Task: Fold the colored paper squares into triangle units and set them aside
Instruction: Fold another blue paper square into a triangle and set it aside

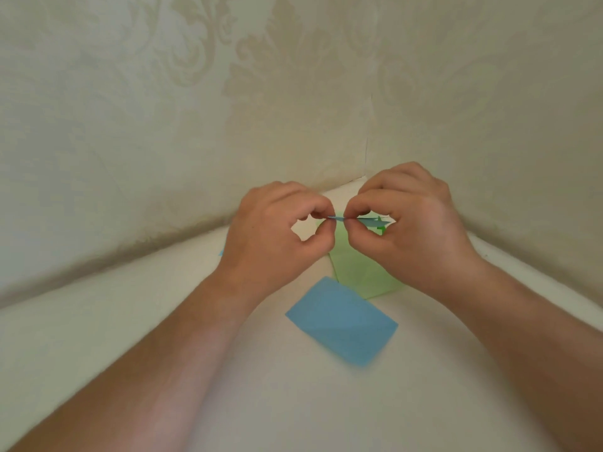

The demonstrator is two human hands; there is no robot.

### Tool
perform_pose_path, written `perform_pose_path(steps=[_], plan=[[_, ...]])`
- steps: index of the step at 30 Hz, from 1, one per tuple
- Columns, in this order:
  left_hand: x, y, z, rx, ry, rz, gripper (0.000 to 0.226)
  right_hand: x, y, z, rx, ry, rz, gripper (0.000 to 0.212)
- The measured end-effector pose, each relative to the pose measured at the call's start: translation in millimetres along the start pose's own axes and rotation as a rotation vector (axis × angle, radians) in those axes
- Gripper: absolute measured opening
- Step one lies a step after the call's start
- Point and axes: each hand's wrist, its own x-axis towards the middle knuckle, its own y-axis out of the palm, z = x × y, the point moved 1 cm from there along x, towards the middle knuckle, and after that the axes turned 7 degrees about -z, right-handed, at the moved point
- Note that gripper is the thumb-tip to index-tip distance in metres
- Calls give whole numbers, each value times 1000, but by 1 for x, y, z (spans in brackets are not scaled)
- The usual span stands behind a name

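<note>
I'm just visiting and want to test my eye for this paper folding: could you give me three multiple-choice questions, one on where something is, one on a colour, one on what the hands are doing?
1. Where does the flat blue paper lie?
A. on the white surface, nearer the camera than the hands
B. on the wall
C. on a wrist

2. What colour is the sheet under the hands?
A. red
B. light green
C. black

3. What are the left hand and right hand doing?
A. resting flat
B. pinching one thin blue piece together
C. holding scissors

Answers: 1 A, it lies below the hands; 2 B, pale green shows; 3 B, both hands' fingertips meet on it.
</note>
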Motion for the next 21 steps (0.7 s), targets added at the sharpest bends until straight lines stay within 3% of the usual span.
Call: perform_pose_path(steps=[21], plan=[[6,-2,1,61,192,62,4,1,2,5,19,0,41,8]])
